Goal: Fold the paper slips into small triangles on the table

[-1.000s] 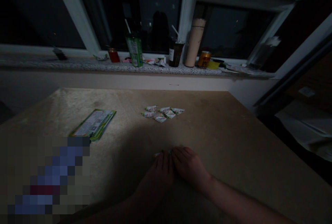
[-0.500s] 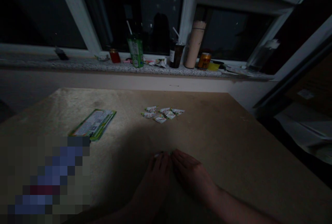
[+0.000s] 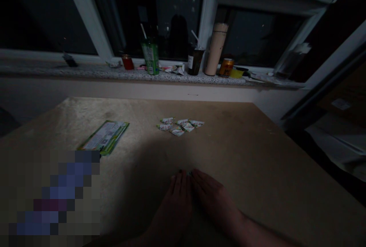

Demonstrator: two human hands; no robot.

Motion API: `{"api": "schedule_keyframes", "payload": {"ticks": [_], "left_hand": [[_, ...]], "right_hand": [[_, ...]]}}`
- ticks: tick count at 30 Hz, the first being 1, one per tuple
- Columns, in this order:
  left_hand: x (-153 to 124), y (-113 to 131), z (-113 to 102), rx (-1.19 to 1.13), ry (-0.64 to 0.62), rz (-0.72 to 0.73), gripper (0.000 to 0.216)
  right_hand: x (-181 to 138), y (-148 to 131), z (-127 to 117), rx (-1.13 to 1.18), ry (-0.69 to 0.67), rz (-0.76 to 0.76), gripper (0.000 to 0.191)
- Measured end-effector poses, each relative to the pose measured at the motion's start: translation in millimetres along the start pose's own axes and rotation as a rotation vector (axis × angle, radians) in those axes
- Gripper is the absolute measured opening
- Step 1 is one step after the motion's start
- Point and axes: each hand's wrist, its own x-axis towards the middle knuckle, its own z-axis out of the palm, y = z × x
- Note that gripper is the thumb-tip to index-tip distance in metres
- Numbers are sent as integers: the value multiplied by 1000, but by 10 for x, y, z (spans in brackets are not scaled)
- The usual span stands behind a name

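Close together over the table [image 3: 246,155], my left hand [image 3: 175,197] and my right hand [image 3: 213,191] meet at their fingertips. A small pale piece [image 3: 189,173] peeks out between them; most of it is covered, so its kind does not show. The fingers of both hands are pressed together and point away from me. Beyond my fingertips lie several small folded, pointed packets [image 3: 177,130], white with green and coloured print, in a loose cluster. To the left is a flat green and white printed package [image 3: 107,136].
Along the granite windowsill [image 3: 100,72] stand a green cup with a straw [image 3: 150,58], a dark cup with a straw [image 3: 195,62], a pinkish flask [image 3: 216,50], an orange can [image 3: 226,67] and a red jar [image 3: 127,62]. A pixelated patch hides the lower left.
Both hands have shifted slightly toward me and a little to the right, still meeting at the fingertips. The packets and the green package lie as before.
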Motion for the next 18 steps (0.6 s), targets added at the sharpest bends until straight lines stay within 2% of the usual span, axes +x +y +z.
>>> {"api": "schedule_keyframes", "payload": {"ticks": [6, 12, 18], "left_hand": [[15, -19, -30, -30, 50, -14, 44], [63, -148, 43, -20, -31, -22, 49], [125, -258, 38, -18, -57, -6, 52]], "right_hand": [[-10, 37, 20, 43, -8, -7, 33], [91, 45, -19, 164, -24, 102, 33], [146, 23, -69, 197, -87, 155, 41]]}}
